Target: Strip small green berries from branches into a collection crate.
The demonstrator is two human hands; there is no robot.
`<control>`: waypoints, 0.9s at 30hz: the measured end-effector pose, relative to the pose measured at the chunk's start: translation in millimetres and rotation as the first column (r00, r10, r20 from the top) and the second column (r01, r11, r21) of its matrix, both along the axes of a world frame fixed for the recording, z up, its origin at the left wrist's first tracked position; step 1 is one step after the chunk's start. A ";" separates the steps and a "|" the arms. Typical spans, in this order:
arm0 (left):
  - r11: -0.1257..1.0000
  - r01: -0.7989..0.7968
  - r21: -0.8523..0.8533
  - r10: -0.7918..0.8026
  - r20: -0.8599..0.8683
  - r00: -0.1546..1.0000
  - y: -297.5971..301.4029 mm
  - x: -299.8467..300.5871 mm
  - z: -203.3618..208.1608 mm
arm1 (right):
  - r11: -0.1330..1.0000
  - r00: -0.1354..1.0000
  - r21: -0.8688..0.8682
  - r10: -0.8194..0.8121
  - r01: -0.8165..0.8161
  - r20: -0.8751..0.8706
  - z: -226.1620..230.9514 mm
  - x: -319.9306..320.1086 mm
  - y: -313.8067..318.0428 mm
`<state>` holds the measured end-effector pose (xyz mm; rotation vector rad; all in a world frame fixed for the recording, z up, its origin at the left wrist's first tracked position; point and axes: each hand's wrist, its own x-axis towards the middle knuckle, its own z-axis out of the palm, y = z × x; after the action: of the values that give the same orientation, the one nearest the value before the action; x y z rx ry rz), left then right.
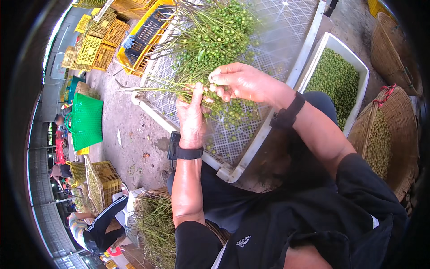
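Note:
My left hand [192,114] is closed round a bunch of thin fruit stems [154,88], its thumb pressed on top and the bare ends sticking out to the left. Beside it, on the right, my right hand [242,81] pinches at the fruit end of the same bunch, thumb against fingers, on small round green fruit. Both are over a white perforated tray [233,174]. On the tray's far part lies a heap of green fruit on stems [215,33]. Loose fruit is scattered below my hands. What lies inside my right fingers is partly hidden.
Right of the tray stands a white tub [362,87] of loose green fruit, near woven baskets [403,134]. Left are a yellow-and-black crate [145,40], stacked yellow crates [89,49] and a green tub [87,121]. Stripped stems [154,228] and another person [101,226] are lower left.

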<state>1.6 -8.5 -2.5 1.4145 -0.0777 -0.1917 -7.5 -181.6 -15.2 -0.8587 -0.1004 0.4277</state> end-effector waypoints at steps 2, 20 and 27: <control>0.998 0.023 0.064 -0.025 0.029 0.999 0.4 0.0 1.2 | 0.999 0.999 0.031 -0.006 0.007 -0.041 3.4 0.7 0.8; 0.919 0.278 0.279 -0.307 0.065 0.949 8.9 -0.9 8.8 | 0.929 0.991 -0.369 0.029 0.021 0.128 22.1 -13.6 5.2; 0.927 0.329 0.180 -0.362 0.205 0.909 3.3 1.6 4.3 | 0.893 0.987 -0.431 -0.075 0.131 0.145 17.4 -12.6 0.7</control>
<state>3.2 -5.2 1.9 1.5546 -0.5239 -0.3281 -20.1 -180.8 2.2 -1.3339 -0.0735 0.2982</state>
